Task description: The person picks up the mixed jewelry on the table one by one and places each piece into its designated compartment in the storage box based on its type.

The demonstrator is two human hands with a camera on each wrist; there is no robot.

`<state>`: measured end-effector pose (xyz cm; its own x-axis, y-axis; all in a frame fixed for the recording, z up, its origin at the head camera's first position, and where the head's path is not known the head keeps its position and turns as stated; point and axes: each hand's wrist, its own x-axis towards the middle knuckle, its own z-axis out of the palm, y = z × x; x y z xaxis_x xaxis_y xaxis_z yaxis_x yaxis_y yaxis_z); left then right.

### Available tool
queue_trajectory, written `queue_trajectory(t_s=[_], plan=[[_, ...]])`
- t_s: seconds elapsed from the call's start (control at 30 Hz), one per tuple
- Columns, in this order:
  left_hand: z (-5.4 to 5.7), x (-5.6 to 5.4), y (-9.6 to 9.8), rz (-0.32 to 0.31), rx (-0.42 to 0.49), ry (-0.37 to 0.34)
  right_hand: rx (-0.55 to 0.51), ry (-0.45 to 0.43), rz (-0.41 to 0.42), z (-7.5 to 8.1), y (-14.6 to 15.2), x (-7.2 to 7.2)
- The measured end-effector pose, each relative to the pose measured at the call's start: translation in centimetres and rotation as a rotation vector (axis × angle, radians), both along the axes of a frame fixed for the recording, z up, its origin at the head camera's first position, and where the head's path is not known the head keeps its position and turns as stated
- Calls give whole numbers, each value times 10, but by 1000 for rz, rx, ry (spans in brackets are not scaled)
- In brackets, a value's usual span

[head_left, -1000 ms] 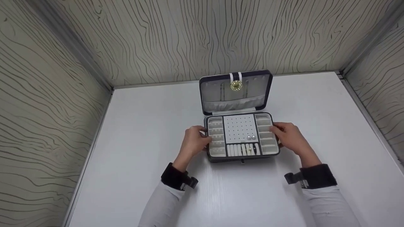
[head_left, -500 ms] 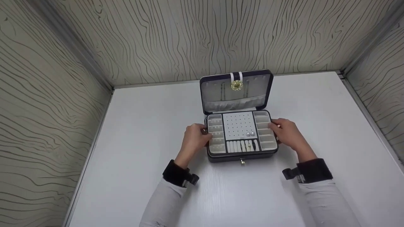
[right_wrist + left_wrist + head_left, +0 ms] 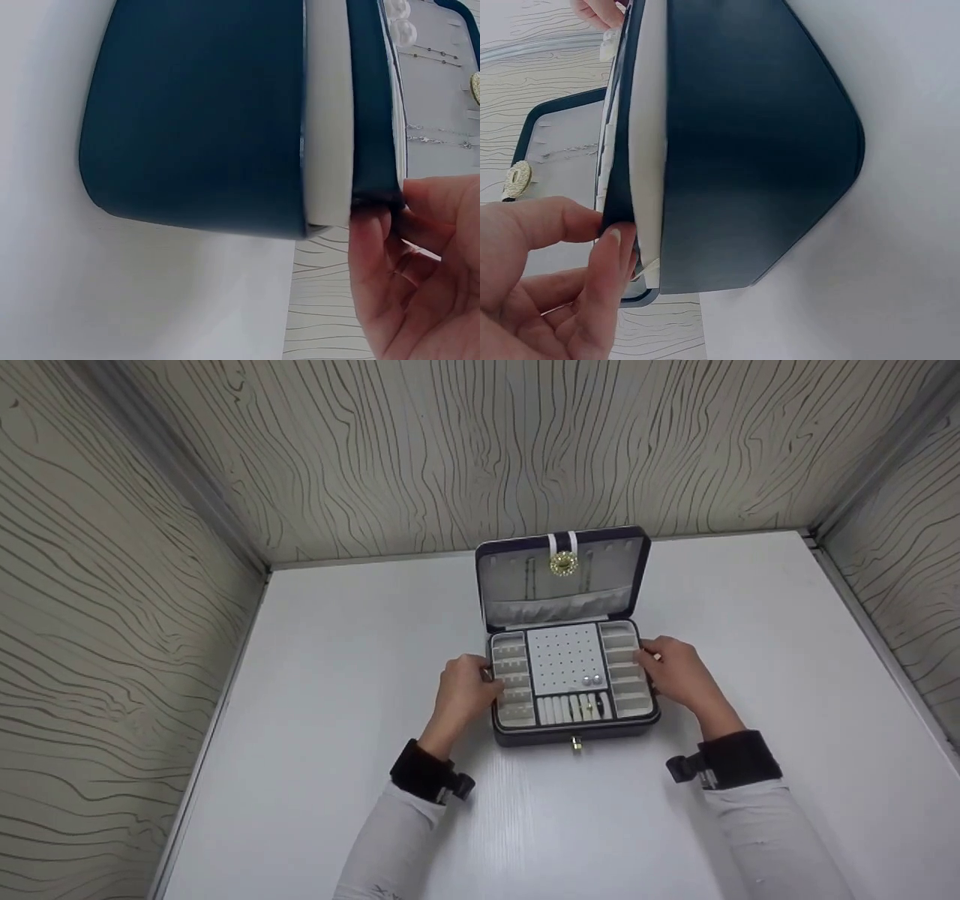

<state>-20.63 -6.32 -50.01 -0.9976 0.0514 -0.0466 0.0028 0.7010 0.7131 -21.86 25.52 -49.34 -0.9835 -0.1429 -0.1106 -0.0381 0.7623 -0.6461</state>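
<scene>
A dark blue jewellery box (image 3: 540, 737) sits on the table with its lid (image 3: 499, 577) raised. Over its base is a removable tray (image 3: 532, 679) with side compartments, a white earring board (image 3: 555, 649) and ring rolls (image 3: 555, 709). My left hand (image 3: 461, 690) pinches the tray's left edge between thumb and fingers. On the opposite side, my right hand (image 3: 679, 671) grips the right edge. Wrist views show the tray's dark side wall (image 3: 373, 127) close over the base's cream inner lip (image 3: 328, 135). Pearl earrings (image 3: 592, 680) and several rings (image 3: 589, 706) ride in the tray.
Necklaces (image 3: 530, 577) hang inside the lid, and a round gold ornament (image 3: 564, 563) is on its strap. A gold clasp (image 3: 577, 744) marks the box front. White table (image 3: 360, 675) surrounds the box; a patterned wall (image 3: 412, 457) stands behind.
Both hands have shifted the tray slightly back over the base, its right side also a little to the left. The gold front clasp, hidden at first, now shows. Both grips are kept.
</scene>
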Motion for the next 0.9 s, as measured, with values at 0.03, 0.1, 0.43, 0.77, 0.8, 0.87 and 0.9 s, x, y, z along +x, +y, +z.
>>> queue_trajectory(t_s=[0.03,0.1,0.43,0.77,0.8,0.87,0.9], plan=[[0,0,0,-1,0,5,5,0,-5,0,0,0],[1,0,0,-5,14,7,18,3,-17,1,-1,0],[2,0,5,11,8,25,74,69,-56,1,-6,-3],[-3,2,10,-12,-175,31,146,63,-70,-1,-11,-4],[-3,2,10,-13,-185,32,153,64,-73,-2,-11,-4],[-4,2,11,-14,-191,36,159,65,-77,-2,-12,-4],[-4,1,11,-13,-192,40,157,62,-81,-3,-12,-4]])
